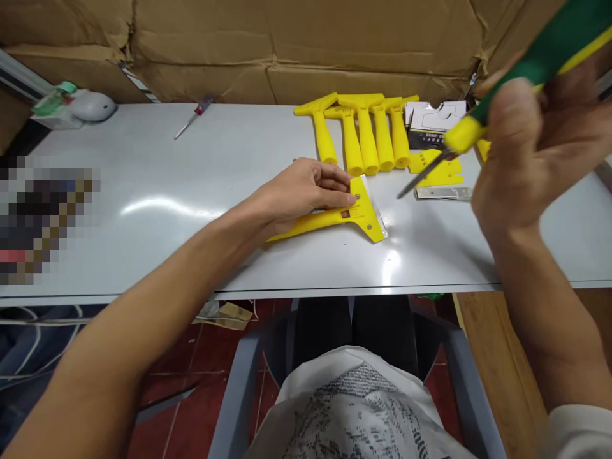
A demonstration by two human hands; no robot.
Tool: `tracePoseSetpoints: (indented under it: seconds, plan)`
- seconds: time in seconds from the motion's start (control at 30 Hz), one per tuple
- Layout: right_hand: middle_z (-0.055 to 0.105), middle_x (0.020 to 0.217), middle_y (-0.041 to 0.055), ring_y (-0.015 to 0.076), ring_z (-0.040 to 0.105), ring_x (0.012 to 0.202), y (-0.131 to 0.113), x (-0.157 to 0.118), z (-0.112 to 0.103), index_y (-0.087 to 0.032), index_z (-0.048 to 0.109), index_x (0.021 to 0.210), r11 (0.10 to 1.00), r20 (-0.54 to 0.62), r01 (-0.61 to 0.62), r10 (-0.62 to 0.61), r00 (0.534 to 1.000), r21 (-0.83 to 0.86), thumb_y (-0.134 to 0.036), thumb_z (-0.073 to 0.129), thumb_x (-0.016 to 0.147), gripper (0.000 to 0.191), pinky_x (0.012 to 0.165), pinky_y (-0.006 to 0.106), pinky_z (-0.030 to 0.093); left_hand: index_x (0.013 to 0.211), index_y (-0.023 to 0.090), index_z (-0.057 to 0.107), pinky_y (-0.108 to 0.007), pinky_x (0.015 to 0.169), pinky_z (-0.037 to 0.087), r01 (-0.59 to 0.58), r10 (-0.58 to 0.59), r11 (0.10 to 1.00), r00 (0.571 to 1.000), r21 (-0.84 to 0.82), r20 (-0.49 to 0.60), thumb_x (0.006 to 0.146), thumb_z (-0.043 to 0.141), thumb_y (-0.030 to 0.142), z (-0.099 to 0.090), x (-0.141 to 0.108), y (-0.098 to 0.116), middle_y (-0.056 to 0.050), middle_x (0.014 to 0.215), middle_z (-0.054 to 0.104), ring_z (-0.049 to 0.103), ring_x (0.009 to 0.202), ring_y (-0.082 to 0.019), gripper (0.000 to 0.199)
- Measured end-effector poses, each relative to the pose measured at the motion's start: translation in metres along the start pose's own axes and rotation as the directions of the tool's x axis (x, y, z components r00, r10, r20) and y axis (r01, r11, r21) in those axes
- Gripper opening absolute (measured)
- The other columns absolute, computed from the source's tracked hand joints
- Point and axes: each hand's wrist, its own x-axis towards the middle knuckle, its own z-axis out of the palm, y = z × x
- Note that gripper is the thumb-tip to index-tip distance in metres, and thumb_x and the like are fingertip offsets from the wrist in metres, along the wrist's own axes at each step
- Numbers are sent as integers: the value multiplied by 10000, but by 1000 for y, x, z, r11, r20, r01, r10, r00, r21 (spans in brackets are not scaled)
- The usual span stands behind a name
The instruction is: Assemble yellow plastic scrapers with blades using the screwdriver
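Scraper [361, 217] lies near the front edge of the table [167, 172] | our left hand [306, 188] grips it | our right hand [530, 140] grasps a raised screwdriver [526, 70] | best we press flat, fingers clear of the blade [375, 205]

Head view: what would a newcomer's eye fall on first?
Probably the green screwdriver, raised in the right hand at upper right. Next, the yellow scraper in the left hand, mid-table, and the row of five yellow handles beyond it, near the cardboard.
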Motion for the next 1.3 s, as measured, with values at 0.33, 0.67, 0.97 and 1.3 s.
tracePoseSetpoints:
  seconds: [0.33, 0.67, 0.97, 1.3]
  plan:
    - [746, 1472, 14, 229, 831, 1275, 1, -30, 28, -348, 555, 1514, 964, 48, 124, -116, 992, -236, -385, 813, 1155, 443, 1056, 443, 759, 1011, 151, 852, -532, 1214, 701, 1, -2, 1000, 999, -23, -45, 844, 954, -19, 8, -4, 6, -59, 1004, 842, 893, 1120, -315, 259]
    - [530, 1680, 54, 249, 794, 1042, 59, -21, 43, -458, 546, 1614, 918, -46, 392, -395, 918, -68, -775, 878, 926, 827, 600, 364, 677, 963, 146, 866, -532, 1238, 682, -28, 27, 998, 999, -61, -24, 842, 960, -38, 8, 1, 2, -59, 979, 840, 882, 1038, -267, 240]
    - [600, 1643, 30, 202, 770, 980, 64, -20, 41, -492, 554, 1642, 902, -18, 420, -423, 906, -98, -968, 863, 833, 988, 626, 335, 675, 965, 167, 858, -420, 1082, 721, -61, 62, 996, 998, -58, 13, 742, 1068, 91, 7, 3, -2, -50, 951, 852, 858, 1018, -251, 315]
    - [770, 1543, -20, 274, 857, 1331, 57, 52, 18, -421, 587, 1647, 889, 474, 448, -437, 765, 98, -632, 994, 946, 838, 1088, 465, 791, 781, 170, 797, -350, 860, 632, -8, 6, 1000, 995, 24, 95, 717, 994, 57, 14, 33, 12, -79, 862, 825, 774, 832, -196, 236]
